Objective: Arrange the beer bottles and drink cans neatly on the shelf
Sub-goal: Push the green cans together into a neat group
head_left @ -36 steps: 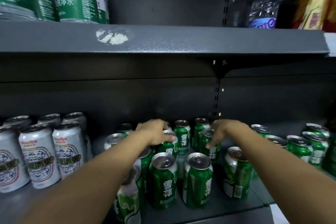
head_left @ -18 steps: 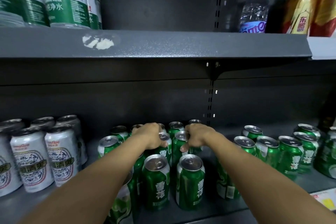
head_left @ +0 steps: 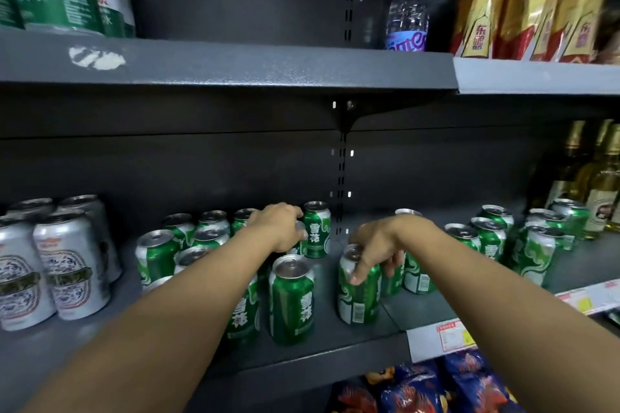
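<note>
Several green beer cans stand on the dark grey shelf [head_left: 335, 350]. My left hand [head_left: 278, 228] reaches to the back and grips the top of a green can [head_left: 300, 246], mostly hidden under my fingers, beside an upright back can [head_left: 317, 230]. My right hand [head_left: 377, 246] grips the top of a front green can [head_left: 357, 292], fingers curled down its side. Another green can [head_left: 291, 298] stands free at the front between my arms. More green cans [head_left: 536, 251] are grouped to the right.
Silver cans with blue patterns [head_left: 72, 261] stand at the left. Glass bottles [head_left: 604, 178] stand at the far right. The upper shelf [head_left: 235, 67] holds water bottles and gold-red bottles. Snack bags [head_left: 436, 389] lie below. Price labels [head_left: 443, 334] line the shelf edge.
The view has shifted left and down. My right hand has moved from a rear can forward and right onto a front can. My left hand stays on a rear can.
</note>
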The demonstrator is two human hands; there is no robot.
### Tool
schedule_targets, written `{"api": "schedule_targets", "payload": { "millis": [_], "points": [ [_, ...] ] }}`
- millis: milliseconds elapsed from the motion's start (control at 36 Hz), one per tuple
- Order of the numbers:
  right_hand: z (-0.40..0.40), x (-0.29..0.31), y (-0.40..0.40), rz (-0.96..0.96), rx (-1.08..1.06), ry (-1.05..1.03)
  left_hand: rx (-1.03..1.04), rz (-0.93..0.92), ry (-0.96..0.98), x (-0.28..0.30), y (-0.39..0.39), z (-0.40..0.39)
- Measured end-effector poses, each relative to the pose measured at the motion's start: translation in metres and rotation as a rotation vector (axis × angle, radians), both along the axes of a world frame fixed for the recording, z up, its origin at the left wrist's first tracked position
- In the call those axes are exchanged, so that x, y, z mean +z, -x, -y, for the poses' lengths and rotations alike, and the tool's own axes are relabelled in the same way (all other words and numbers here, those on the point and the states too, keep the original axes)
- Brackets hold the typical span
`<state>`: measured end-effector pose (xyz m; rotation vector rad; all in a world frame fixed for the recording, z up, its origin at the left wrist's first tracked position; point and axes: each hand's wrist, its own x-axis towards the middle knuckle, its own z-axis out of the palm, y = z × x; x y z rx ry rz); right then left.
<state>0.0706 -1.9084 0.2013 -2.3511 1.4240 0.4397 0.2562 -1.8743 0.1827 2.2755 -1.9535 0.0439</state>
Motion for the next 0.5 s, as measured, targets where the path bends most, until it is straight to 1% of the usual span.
{"api": "schedule_targets", "payload": {
  "millis": [83, 139, 194, 250, 306, 417, 500],
  "points": [
    [-0.001, 0.0, 0.004, 0.136, -0.001, -0.016, 0.023, 0.011, -0.027, -0.001, 0.002, -0.001],
    [-0.002, -0.001, 0.002, 0.184, -0.017, 0.011, 0.031, 0.025, -0.053, -0.002, 0.001, -0.002],
    [-0.001, 0.0, -0.004, 0.176, -0.014, 0.107, 0.027, 0.037, -0.054, -0.003, 0.0, -0.002],
    [0.002, 0.001, -0.014, 0.091, 0.012, 0.28, 0.018, 0.021, -0.045, -0.004, -0.002, 0.0],
    [0.009, -0.001, -0.023, 0.069, -0.002, 0.379, -0.002, 0.008, -0.052, -0.005, -0.005, 0.004],
    [0.028, -0.004, -0.041, 0.15, -0.062, 0.4, -0.034, 0.003, -0.121, -0.008, -0.009, 0.013],
    [0.042, -0.007, -0.051, 0.173, -0.102, 0.388, -0.039, 0.022, -0.126, -0.01, -0.011, 0.019]
  ]
}}
